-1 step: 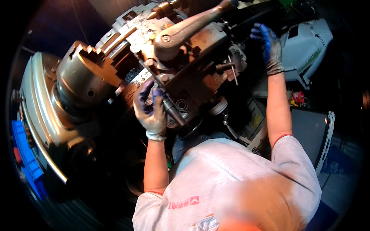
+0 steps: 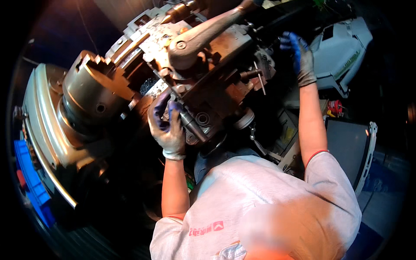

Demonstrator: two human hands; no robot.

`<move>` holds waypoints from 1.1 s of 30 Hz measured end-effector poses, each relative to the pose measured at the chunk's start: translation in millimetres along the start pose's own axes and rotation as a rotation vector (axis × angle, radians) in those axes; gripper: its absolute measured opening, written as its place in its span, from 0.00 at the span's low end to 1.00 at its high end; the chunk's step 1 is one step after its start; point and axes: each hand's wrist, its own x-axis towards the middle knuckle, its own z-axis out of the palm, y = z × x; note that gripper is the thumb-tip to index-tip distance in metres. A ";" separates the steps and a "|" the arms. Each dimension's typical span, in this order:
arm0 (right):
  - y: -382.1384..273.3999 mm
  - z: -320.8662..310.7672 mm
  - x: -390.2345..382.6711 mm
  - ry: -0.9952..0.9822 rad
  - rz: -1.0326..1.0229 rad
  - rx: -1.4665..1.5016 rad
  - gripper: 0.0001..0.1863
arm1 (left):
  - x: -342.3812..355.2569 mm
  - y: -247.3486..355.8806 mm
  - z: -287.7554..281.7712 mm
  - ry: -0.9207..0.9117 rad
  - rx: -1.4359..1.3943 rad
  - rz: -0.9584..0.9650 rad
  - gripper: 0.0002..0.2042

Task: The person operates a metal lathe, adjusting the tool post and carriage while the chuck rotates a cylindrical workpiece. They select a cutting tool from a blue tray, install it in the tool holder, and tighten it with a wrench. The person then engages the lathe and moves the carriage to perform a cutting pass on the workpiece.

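My left hand (image 2: 170, 130), in a whitish glove with blue-purple fingers, is at the front of a lathe's tool slide. Its fingers curl toward the thumb beside a grey metal cylinder (image 2: 193, 125) that slants toward me. What lies between the fingertips is hidden. A thin metal rod (image 2: 161, 78) runs up and left from there. Out at the far right, my right hand (image 2: 300, 54) wears a similar glove. Its blue fingers are apart and slightly bent, close to dark levers, and nothing shows in them. A large lever arm (image 2: 195, 41) crosses the tool post between my hands.
On the left stands a big stepped-jaw chuck (image 2: 93, 93) on the headstock (image 2: 45, 112). A pointed centre (image 2: 173, 15) is at the top. A handwheel (image 2: 245, 120) and a T-bar (image 2: 259, 76) stick out near my body. A pale machine cover (image 2: 340, 54) and a blue bin (image 2: 32, 177) flank the lathe.
The machine has shifted slightly left and down in the view. Both hands keep nearly the same pose, the left a touch further left.
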 end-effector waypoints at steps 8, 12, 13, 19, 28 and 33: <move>108.9 -20.5 -100.2 0.045 0.174 -0.539 0.14 | -5.2 25.4 20.4 -0.048 -0.040 -0.016 0.11; 119.1 22.9 -98.6 -0.125 0.204 -1.233 0.25 | -11.0 31.5 22.6 -0.056 0.190 0.132 0.12; 110.8 31.5 -92.0 -0.130 0.264 -1.282 0.27 | -16.6 33.3 21.9 -0.071 0.176 0.094 0.13; 102.6 47.0 -68.5 -0.288 0.283 -1.385 0.28 | -50.7 38.9 15.4 -0.089 0.228 0.013 0.13; 91.5 35.6 -97.9 -0.013 0.266 -0.384 0.21 | -86.6 28.8 -23.5 -0.057 0.386 -0.023 0.13; 26.9 -6.9 -128.3 -0.227 -0.006 -0.104 0.10 | -80.0 27.8 -45.3 -0.029 0.374 -0.017 0.13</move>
